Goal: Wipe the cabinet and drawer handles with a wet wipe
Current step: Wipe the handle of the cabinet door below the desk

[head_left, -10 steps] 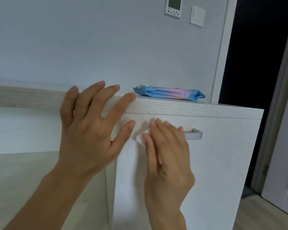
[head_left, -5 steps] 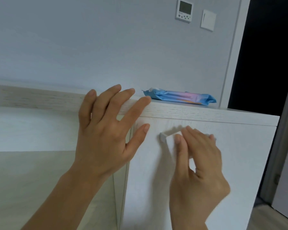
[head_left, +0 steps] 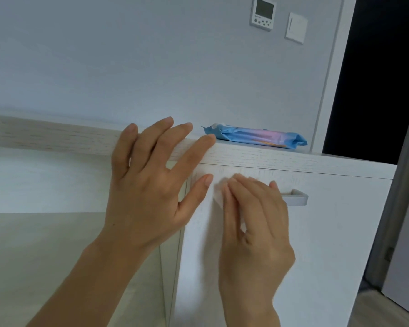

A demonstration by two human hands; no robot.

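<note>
Pale wall behind, white cabinet [head_left: 316, 232] mid-frame. Your left hand [head_left: 149, 192] lies flat, fingers spread, braced on its top edge. Your right hand [head_left: 257, 232] pinches the wet wipe [head_left: 219, 197] over the left end of the handle [head_left: 295, 198]. Slide it rightward and wrap underneath. Above, the blue wipes pack [head_left: 255, 136] looks opened, though I can't see its contents.

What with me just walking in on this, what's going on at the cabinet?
A person is wiping the handle on a cabinet door. The right hand holds a white wet wipe over the handle's left end; the right end shows bare. The left hand rests flat, fingers spread, on the front edge of the cabinet top. A blue wipe pack lies on that top.
</note>
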